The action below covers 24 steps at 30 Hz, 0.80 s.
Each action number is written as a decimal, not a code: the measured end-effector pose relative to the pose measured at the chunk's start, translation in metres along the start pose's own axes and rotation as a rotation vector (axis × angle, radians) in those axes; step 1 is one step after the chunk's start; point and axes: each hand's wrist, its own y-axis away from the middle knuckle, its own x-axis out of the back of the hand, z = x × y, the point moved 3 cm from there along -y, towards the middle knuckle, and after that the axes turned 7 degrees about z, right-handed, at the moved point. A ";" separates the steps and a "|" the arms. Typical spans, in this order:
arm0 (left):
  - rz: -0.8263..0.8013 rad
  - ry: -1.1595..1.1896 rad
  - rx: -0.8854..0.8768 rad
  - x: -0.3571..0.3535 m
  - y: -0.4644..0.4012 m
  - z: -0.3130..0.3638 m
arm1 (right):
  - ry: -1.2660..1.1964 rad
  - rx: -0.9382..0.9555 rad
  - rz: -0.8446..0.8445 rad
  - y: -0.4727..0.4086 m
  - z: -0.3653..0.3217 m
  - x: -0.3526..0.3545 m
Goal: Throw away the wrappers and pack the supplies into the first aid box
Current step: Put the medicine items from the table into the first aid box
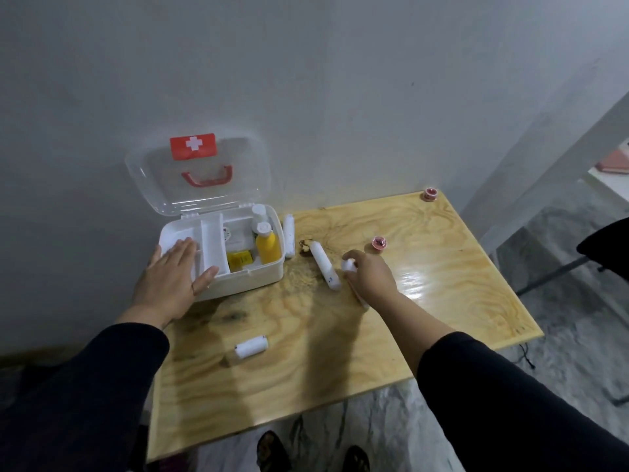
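Your left hand (173, 274) lies flat and open-palmed on the open first aid box (245, 277); your right hand (369, 274) grips a white bandage roll (349, 265) on the table (442, 267).

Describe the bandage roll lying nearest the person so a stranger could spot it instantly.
Start at the open first aid box on the wooden table, then come toward the table's near edge. The short white roll lies alone there, between the two arms. Unlike the longer rolls near the box, it is stubby and touches nothing.
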 end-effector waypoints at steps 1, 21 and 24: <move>0.007 -0.002 -0.002 -0.001 0.000 0.000 | 0.003 -0.007 -0.001 -0.009 -0.007 -0.003; 0.033 0.047 0.006 0.000 0.001 0.000 | 0.247 0.023 0.009 -0.029 -0.048 -0.038; 0.020 0.038 0.005 0.002 0.001 0.001 | 0.129 0.032 0.088 -0.034 -0.060 -0.018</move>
